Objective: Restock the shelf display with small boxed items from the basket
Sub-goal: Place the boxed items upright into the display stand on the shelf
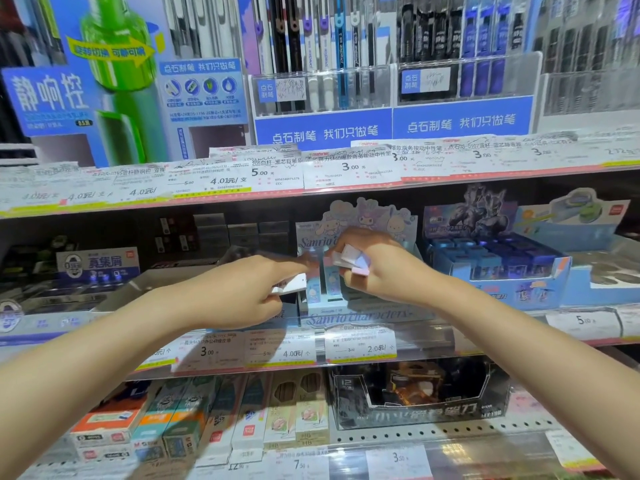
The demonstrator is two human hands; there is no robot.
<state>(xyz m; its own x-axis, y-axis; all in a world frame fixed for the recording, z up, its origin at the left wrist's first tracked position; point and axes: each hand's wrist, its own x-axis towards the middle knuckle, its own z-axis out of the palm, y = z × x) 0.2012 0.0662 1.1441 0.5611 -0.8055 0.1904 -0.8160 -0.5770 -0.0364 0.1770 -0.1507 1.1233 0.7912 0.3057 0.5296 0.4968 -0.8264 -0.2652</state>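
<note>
Two hands at the pastel display box (360, 306).
Your left hand (242, 292) pinches one small box (292, 284); your right hand (375, 268), at three o'clock, grips several boxes (349, 259) above the open slots.

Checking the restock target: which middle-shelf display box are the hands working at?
The pastel Sanrio display box, between the grey tray and the dark-blue box; both hands hold small boxes at it.

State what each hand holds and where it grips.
Left hand: one small white box, pinched at its near end. Right hand: several small boxes, clutched in its fingers.
</note>
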